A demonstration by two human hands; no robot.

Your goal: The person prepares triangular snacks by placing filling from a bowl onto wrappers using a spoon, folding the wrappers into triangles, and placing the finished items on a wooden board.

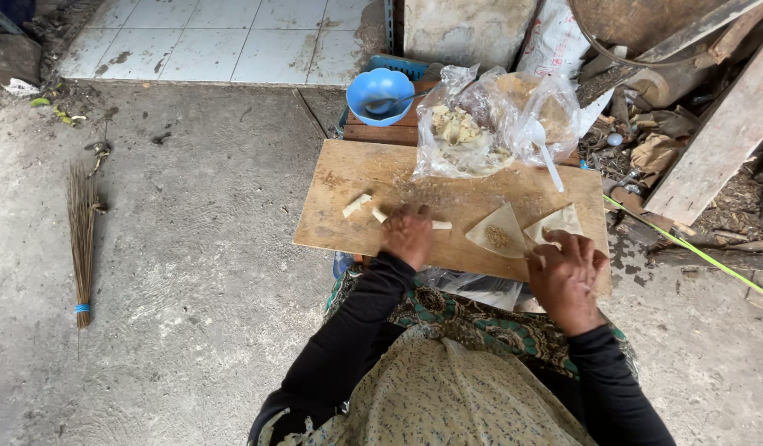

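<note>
A thin pale roll [406, 220] lies on the board [340, 206], its 2 ends sticking out from under the left hand [408, 235]. That hand presses flat on it, knuckles up, fingers bent over the roll; how tightly they close cannot be told. Just left of it lies 1 finished roll [356, 205]. To the right, a triangular wrapper [499, 231] holds a small heap of filling. Beside it, the right hand [565, 277] rests loosely curled, fingertips touching the edge of a second wrapper [555, 223] without gripping it. At the board's far edge sits a clear plastic bag [489, 120] of filling with a white spoon [546, 153]. Behind it stands a blue bowl [380, 92]. A broom [82, 239] lies on the concrete floor [199, 272], well to the left.
</note>
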